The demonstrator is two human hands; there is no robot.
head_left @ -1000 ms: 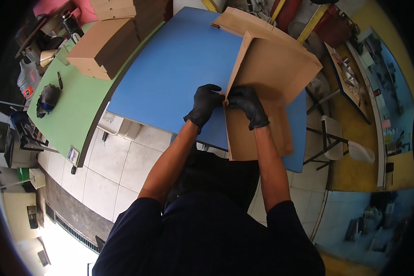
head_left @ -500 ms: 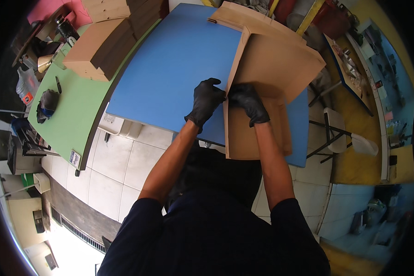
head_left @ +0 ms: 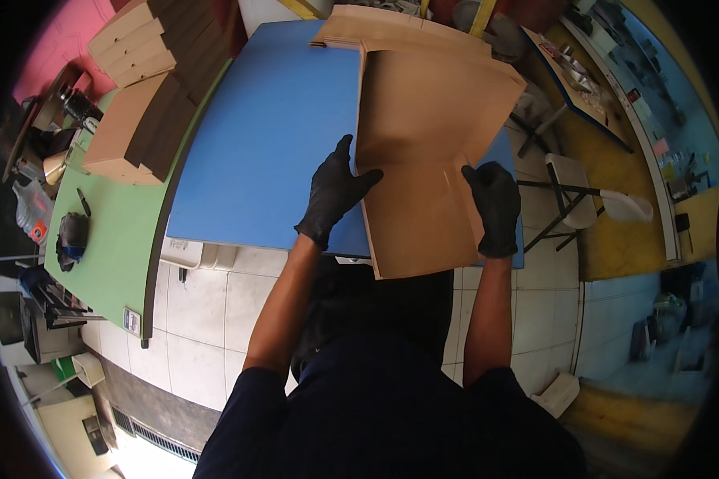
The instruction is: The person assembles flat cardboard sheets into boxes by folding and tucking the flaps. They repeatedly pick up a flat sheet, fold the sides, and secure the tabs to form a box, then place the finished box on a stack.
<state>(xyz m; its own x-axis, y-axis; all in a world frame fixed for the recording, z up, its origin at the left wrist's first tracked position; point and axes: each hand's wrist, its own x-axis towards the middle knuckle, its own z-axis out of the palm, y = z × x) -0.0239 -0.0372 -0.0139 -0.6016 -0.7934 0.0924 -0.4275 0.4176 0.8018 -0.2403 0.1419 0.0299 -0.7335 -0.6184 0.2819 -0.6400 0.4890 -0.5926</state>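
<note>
The blue table [head_left: 272, 112] takes up the middle, running away from the person, and the green table [head_left: 124, 247] stands along its left side. On the far part of the green table, a pile of closed cardboard boxes [head_left: 120, 132] rises in layers. An open cardboard box [head_left: 419, 215] lies on the right part of the blue table, its lid raised at the far side and its near edge reaching past the table's edge. Beyond that lid, flat folded cardboard [head_left: 407, 28] is heaped at the table's far end. A folding chair [head_left: 569, 191] stands on the floor to the right. Both hands wear black gloves. The left hand [head_left: 333, 193] is at the box's left edge, thumb spread well apart from the fingers and its tip over that edge. The right hand [head_left: 495, 209] is at the box's right wall, thumb toward the inside and fingers outside; whether it is clamped on the cardboard cannot be told. Smaller things sit at the green table's left: a clear plastic jug [head_left: 33, 209], a dark cloth bundle [head_left: 73, 234], a black bottle [head_left: 75, 104] and a thin dark pen-like thing [head_left: 84, 202].
</note>
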